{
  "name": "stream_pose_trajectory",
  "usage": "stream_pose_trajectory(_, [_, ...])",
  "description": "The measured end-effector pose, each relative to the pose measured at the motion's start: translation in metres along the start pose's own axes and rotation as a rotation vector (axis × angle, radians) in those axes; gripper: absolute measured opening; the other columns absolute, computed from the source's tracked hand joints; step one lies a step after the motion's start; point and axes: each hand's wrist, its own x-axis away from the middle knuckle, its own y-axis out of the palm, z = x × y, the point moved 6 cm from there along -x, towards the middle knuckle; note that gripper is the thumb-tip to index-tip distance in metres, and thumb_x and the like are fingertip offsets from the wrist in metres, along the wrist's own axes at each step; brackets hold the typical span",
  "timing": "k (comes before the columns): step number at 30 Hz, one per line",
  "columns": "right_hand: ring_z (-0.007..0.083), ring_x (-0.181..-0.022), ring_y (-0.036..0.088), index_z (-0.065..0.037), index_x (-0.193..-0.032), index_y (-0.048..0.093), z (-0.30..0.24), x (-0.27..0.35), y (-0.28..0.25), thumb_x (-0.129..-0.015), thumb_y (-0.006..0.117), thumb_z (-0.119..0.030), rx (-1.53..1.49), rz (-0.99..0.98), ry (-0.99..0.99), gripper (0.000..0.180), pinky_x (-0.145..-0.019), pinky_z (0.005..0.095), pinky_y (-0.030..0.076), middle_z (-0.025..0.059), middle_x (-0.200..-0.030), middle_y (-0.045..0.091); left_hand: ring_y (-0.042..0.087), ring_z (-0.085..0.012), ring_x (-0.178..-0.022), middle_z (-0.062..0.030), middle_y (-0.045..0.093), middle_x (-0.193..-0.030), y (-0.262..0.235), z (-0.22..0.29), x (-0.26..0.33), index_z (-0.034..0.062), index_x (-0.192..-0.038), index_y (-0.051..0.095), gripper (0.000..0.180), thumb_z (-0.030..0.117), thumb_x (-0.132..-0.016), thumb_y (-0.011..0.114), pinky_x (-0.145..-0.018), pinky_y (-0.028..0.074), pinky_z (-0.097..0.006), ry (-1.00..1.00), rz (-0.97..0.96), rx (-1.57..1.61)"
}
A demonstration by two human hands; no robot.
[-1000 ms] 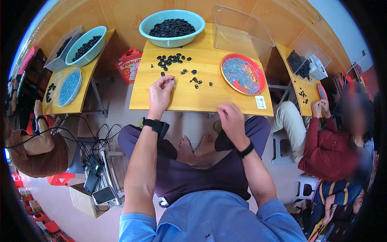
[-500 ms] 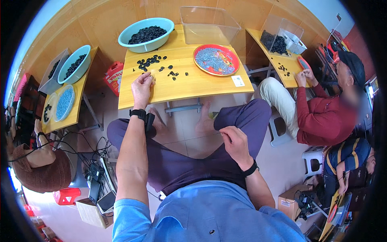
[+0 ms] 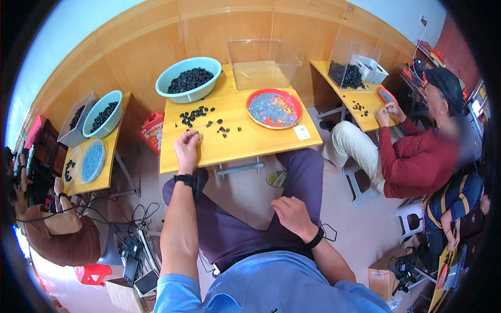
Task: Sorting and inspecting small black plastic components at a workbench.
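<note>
My left hand [image 3: 186, 150] is over the near left part of the yellow table [image 3: 235, 148], fingers pinched together. Whatever is between its fingertips is too small to make out. Just beyond it lie several loose small black pieces [image 3: 194, 115], with a few more [image 3: 223, 130] to the right. My right hand [image 3: 295, 214] is held above my thigh, away from the table, its fingers curled in; anything inside is hidden. A red round tray [image 3: 297, 107] with small grey-blue pieces [image 3: 272, 108] stands at the table's right.
A light-green basin [image 3: 160, 86] of black pieces stands at the back left, beside a clear plastic box [image 3: 263, 78]. To the right, a person in a red top [image 3: 417, 154] works at another table [image 3: 365, 121]. A person in brown [image 3: 65, 237] sits left, with cables [image 3: 130, 216] nearby.
My view has shifted, so the table sits lower in the picture. My left hand stays near the loose black pieces, and my right hand remains curled above my thigh.
</note>
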Motion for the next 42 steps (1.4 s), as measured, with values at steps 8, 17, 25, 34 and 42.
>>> stream_pose_trajectory(8, [0.0273,-0.073,0.065,-0.007,-0.087,0.068,0.032,-0.033,0.003,-0.083,0.071,-0.011,-0.117,-0.007,0.142,0.006,-0.065,0.0363,0.050,0.0068,-0.083,0.068,0.060,-0.0073,-0.076,-0.0019,0.068,-0.086,-0.002,0.004,0.007,-0.0034,-0.099,0.070,0.013,0.003,-0.087,0.070,-0.071,0.049,-0.021,-0.074,0.004,-0.018])
stream_pose_trajectory(17, [0.0315,-0.076,0.066,-0.003,-0.088,0.067,0.098,-0.153,-0.024,-0.083,0.069,-0.007,-0.141,0.077,0.405,0.007,-0.067,0.0389,0.052,0.0133,-0.084,0.068,0.057,-0.0046,-0.074,0.0004,0.066,-0.086,0.008,0.006,0.015,-0.0027,-0.099,0.069,0.013,0.001,-0.087,0.071,-0.068,0.047,-0.019,-0.220,-0.016,-0.060])
stream_pose_trajectory(25, [0.0311,-0.083,0.066,-0.003,-0.094,0.066,0.146,-0.249,0.017,-0.081,0.069,-0.005,-0.125,-0.126,0.389,0.013,-0.071,0.0404,0.051,0.0135,-0.087,0.067,0.053,-0.0038,-0.072,0.0025,0.065,-0.082,0.008,0.013,0.020,-0.0013,-0.097,0.069,0.010,0.002,-0.088,0.071,-0.067,0.044,-0.019,-0.224,0.013,-0.114])
stream_pose_trajectory(34, [0.0347,-0.087,0.067,-0.003,-0.099,0.069,0.170,-0.279,0.054,-0.080,0.069,-0.006,0.015,-0.322,0.333,0.019,-0.076,0.0436,0.053,0.0190,-0.091,0.069,0.051,-0.0051,-0.069,0.0016,0.063,-0.078,0.010,0.019,0.020,-0.0005,-0.094,0.069,0.009,0.001,-0.086,0.072,-0.066,0.044,-0.021,-0.197,-0.003,-0.129])
stream_pose_trajectory(42, [0.0342,-0.085,0.068,-0.002,-0.098,0.070,0.187,-0.257,0.015,-0.082,0.064,0.000,-0.020,-0.092,0.417,0.017,-0.076,0.0422,0.054,0.0183,-0.090,0.070,0.052,-0.0057,-0.068,0.0000,0.064,-0.078,0.013,0.022,0.020,0.0001,-0.094,0.069,0.010,-0.001,-0.085,0.073,-0.065,0.044,-0.021,-0.186,-0.071,-0.162])
